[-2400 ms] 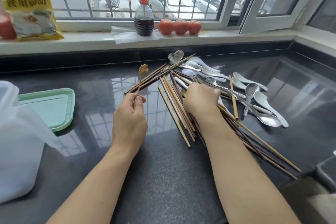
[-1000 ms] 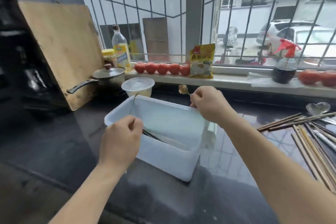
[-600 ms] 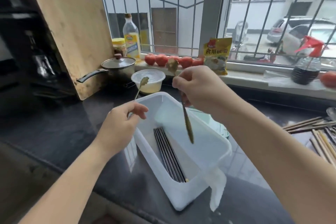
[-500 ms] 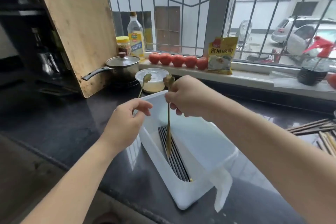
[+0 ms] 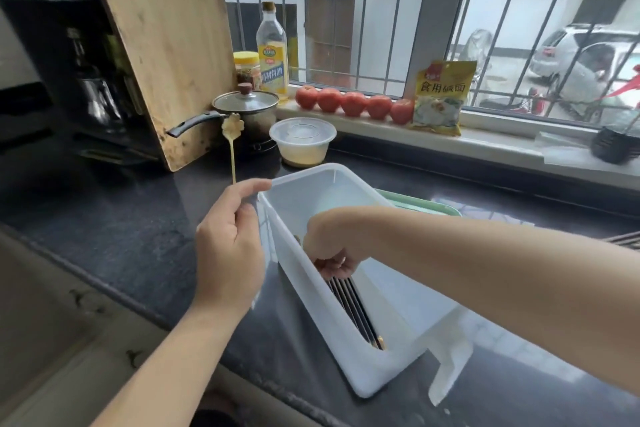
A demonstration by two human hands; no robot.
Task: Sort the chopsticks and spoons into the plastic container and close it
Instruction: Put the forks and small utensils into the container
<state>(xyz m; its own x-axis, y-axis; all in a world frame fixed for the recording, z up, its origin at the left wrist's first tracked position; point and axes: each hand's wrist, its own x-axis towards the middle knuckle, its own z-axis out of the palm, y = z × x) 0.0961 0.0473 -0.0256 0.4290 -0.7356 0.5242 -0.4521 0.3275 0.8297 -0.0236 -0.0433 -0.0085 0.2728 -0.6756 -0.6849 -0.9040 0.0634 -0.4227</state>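
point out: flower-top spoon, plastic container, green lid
flower-top spoon (image 5: 232, 126), head view, on its flower-shaped end
plastic container (image 5: 341, 350), head view, on its near side wall
green lid (image 5: 438, 210), head view, on its visible edge

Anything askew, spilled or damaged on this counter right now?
No spill or damage shows. The plastic container sits skewed to the counter edge, chopsticks lying flat inside. The left hand holds a flower-topped spoon upright outside it; the right hand reaches in.

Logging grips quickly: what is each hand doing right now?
Left hand: pinches a thin gold flower-topped spoon.
Right hand: fingers curled inside the translucent white plastic container; contents cannot be told.
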